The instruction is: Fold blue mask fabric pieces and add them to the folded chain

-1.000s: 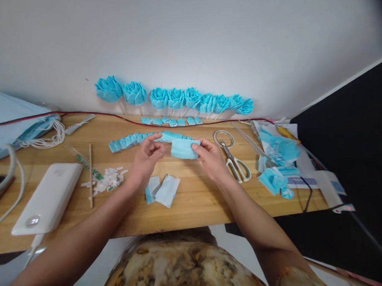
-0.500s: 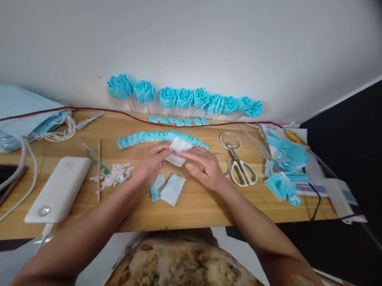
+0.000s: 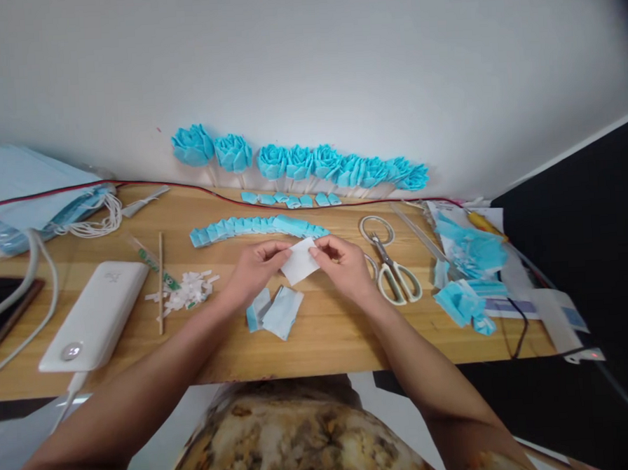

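The pale square (image 3: pixel 299 264) sits between the left hand (image 3: pixel 257 269) and the right hand (image 3: pixel 346 267), each closed in a thumb-and-finger pinch on a far corner, with loose pieces (image 3: pixel 283 314) lying nearer on the desk (image 3: pixel 330 339)

"How many blue flowers (image 3: pixel 325 161) have you got?"
"You have nine, plus one power bank (image 3: pixel 94 316), one wooden stick (image 3: pixel 161 284), one pair of scissors (image 3: pixel 385 258)."
"And what you hold?"
"You hold one white sheet (image 3: pixel 299 264)."
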`<state>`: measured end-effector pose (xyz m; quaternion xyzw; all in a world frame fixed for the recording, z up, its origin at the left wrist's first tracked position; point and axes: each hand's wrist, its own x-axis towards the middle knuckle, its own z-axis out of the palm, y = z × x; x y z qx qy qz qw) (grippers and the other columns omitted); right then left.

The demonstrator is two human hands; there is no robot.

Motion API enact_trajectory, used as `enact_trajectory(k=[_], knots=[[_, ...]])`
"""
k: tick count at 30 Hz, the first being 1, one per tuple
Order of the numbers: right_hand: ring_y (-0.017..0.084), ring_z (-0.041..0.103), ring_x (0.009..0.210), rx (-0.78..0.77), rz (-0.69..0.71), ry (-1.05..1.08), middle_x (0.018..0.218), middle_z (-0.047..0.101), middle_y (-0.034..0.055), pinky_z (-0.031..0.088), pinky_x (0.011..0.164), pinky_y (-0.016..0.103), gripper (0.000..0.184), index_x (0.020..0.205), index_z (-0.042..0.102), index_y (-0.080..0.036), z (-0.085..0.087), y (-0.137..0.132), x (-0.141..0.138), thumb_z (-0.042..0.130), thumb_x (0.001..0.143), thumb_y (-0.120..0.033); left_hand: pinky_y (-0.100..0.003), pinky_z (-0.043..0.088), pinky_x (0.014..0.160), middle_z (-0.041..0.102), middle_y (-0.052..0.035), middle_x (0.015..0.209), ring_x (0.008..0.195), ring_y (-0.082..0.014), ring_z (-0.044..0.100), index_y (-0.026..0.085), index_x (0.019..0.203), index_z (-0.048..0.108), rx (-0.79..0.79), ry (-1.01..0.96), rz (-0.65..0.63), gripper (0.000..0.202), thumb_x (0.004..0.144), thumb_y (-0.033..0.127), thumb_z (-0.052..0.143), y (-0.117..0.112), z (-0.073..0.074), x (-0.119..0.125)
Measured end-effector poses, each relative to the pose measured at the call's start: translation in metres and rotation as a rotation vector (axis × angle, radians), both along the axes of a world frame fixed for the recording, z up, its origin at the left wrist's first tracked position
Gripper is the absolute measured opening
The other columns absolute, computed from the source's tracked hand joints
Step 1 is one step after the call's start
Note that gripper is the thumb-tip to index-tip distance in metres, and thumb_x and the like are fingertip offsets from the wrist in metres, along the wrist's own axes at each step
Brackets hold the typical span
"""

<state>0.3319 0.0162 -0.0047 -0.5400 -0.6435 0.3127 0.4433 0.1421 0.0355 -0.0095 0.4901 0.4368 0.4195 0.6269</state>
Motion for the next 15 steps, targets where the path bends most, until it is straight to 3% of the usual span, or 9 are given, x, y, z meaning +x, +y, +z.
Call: enact_trajectory(k=[5,11,15], knots=[[0.012,0.047,0.057,-0.094,0.002,0.168,0.066,0.054,-0.0028,0.040,0.054,0.025,0.020,0.077,0.061,-0.021,-0.0058,0.0045,0.0049,0.064,0.084,-0.040,-0.033,0.051,0.076,0.074,-0.0084,0.100,0.074,-0.0163,0.062,0.015,0.104,0.072,0.057,-0.024,0.101,0.043,0.075,0.047,0.074,0.0062,0.0009,-0.0051],[0.011,0.048,0.056,-0.089,-0.015,0.232,0.066,0.053,-0.0034,0.041,0.053,0.024,0.022,0.078,0.060,-0.022,-0.0075,0.0048,0.0057,0.065,0.085,-0.042,-0.031,0.050,0.072,0.069,-0.0064,0.091,0.076,-0.0172,0.060,0.015,0.099,0.071,0.109,-0.011,0.031,0.045,0.084,0.057,0.063,0.0036,0.0073,-0.0057],[0.011,0.050,0.058,-0.064,-0.014,0.257,0.067,0.054,-0.0033,0.042,0.054,0.024,0.022,0.079,0.061,-0.022,-0.0087,0.0045,0.0057,0.065,0.086,-0.043,-0.028,0.046,0.067,0.063,-0.0011,0.080,0.071,-0.0150,0.057,0.017,0.094,0.065,0.111,0.028,-0.019,0.038,0.074,0.049,0.074,0.0035,0.0056,-0.0043]])
